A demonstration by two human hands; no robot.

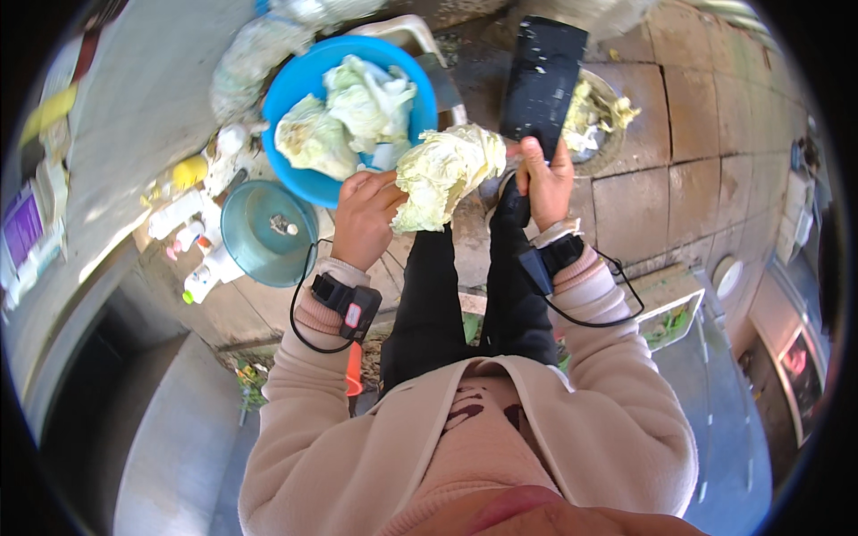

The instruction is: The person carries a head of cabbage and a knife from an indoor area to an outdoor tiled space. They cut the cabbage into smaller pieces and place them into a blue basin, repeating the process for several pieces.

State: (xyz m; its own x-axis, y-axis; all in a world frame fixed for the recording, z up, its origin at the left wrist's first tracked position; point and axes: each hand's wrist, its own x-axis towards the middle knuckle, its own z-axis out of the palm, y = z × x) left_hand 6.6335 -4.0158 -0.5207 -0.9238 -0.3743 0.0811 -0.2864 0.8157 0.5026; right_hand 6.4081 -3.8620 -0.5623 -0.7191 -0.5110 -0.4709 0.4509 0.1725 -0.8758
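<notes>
My left hand (367, 214) holds a pale, leafy head of cabbage (446, 175) by its left side. My right hand (548, 184) grips the lower end of a broad, black-bladed cleaver (544, 77), whose blade points away from me and carries small pale bits. The handle is hidden in that hand, and a finger of it reaches towards the cabbage's right edge. Beyond my left hand stands a blue plastic basin (271, 127) with more leafy cabbage heads (372, 100) in it. Behind the blade, a round container (606, 151) holds loose yellowish leaves (590, 114).
A teal basin (251, 234) with a small pale thing in it stands left of my left hand. Several bottles (211, 271) lie or stand beside it along the wall. A white plastic stool (419, 30) is behind the blue basin. Paving tiles (630, 208) extend to the right.
</notes>
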